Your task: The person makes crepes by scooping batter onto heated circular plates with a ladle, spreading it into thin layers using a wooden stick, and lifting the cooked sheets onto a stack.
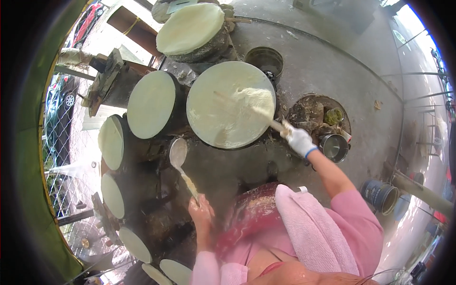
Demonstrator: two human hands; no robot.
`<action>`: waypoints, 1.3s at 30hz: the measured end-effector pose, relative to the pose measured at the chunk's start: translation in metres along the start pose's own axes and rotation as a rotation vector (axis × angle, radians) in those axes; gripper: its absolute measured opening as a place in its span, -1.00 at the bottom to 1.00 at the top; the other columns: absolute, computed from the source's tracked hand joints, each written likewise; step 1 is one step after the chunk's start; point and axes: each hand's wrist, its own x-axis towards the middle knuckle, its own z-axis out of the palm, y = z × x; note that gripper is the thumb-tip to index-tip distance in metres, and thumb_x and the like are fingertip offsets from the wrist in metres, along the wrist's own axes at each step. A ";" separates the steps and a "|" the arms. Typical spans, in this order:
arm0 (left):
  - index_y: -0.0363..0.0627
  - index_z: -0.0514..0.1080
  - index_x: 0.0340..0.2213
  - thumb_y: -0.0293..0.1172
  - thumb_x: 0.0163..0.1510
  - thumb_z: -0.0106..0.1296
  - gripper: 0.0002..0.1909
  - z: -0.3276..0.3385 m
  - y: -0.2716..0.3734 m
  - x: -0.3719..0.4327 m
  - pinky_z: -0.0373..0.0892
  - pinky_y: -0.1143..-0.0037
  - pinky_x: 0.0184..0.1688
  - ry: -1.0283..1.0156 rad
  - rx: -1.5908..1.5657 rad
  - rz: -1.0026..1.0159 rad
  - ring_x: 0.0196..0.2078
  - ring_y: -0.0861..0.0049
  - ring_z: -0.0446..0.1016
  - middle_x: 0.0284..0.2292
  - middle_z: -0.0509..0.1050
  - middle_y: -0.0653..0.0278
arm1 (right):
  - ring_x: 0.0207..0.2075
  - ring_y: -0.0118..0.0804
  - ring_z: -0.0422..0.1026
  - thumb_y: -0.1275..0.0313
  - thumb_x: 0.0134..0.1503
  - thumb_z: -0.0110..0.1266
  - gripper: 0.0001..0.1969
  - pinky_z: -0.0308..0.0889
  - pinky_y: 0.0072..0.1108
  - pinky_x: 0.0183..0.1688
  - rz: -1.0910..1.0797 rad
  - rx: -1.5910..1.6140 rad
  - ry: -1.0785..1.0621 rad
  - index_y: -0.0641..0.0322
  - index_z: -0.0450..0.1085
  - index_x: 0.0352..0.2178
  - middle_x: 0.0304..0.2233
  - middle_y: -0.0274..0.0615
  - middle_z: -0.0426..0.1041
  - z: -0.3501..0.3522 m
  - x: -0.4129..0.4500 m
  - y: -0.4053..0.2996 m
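Observation:
My left hand [201,210], bare and dusted with white, grips the wrapped handle of a long ladle [178,153], its pale-coated bowl raised near the front-left of a large round griddle. My right hand [301,141], in a white knit glove, is closed on the stick handle of a tool [262,114]. The tool's blurred far end lies over the griddle's pale batter [228,124]; its shape cannot be told. Some batter [254,98] is heaped and ridged at the right of the griddle. A dark metal pot [264,60] stands behind the griddle.
Several round pans with pale sheets, such as this one [151,104], curve along the left. Another pale-topped round vessel [190,30] stands at the back. At right, a round tray [302,103] holds a jar [333,116] and a steel pot [333,148]. A bucket [379,196] stands farther right.

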 end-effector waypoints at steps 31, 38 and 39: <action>-0.22 0.25 -0.54 -0.41 0.13 -0.09 -0.79 0.180 0.077 0.208 0.12 0.57 -0.77 -0.586 0.038 0.216 -0.79 0.62 0.18 -0.72 0.25 0.34 | -0.66 -0.69 0.19 0.31 0.12 0.07 -0.66 0.12 -0.76 -0.62 0.324 1.043 -0.099 0.04 0.39 -0.04 -0.58 -0.58 0.29 0.003 -0.055 -0.018; -0.26 0.29 -0.52 -0.45 0.12 -0.09 -0.83 0.211 0.067 0.234 0.11 0.61 -0.73 -0.894 0.011 -0.064 -0.75 0.64 0.19 -0.69 0.26 0.34 | -0.67 -0.69 0.16 0.24 0.12 0.09 -0.62 0.12 -0.77 -0.62 0.342 1.266 0.229 0.06 0.37 -0.03 -0.61 -0.54 0.28 0.089 -0.085 -0.035; -0.26 0.29 -0.52 -0.45 0.12 -0.09 -0.83 0.210 0.066 0.223 0.11 0.61 -0.73 -0.908 0.011 -0.061 -0.75 0.64 0.19 -0.69 0.26 0.34 | -0.70 -0.68 0.17 0.22 0.12 0.09 -0.63 0.11 -0.76 -0.66 0.362 1.304 0.192 0.02 0.38 -0.04 -0.63 -0.51 0.29 0.105 -0.079 -0.051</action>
